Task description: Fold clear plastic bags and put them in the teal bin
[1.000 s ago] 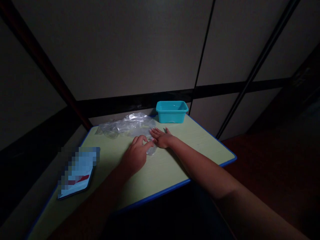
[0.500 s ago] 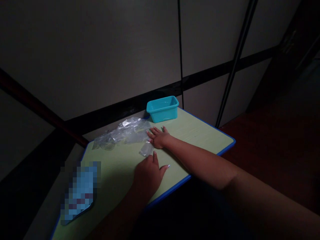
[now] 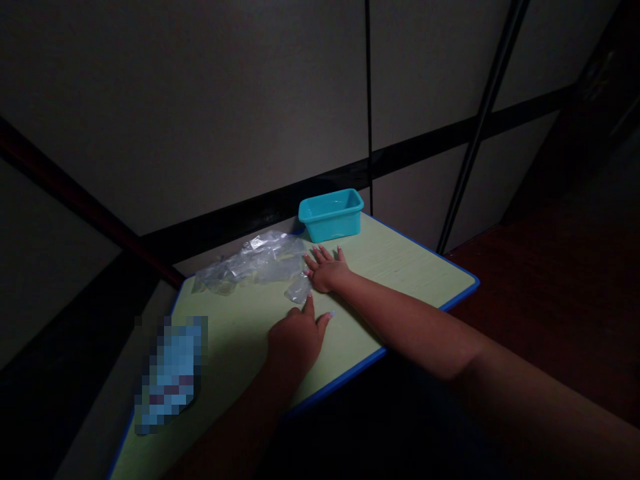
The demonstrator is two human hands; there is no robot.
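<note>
Pressing right end of clear plastic bag [image 3: 270, 257], far left on table [image 3: 400, 267], with open right hand [image 3: 327, 275]; left hand [image 3: 295, 340] nearer, index and thumb spread. Best palm flat, pressure even.

This looks like a room in a home, judging by the small blue-edged table [image 3: 400, 267] set against tall panelled doors [image 3: 260, 100] and the dark reddish floor [image 3: 545, 300] beside them
</note>
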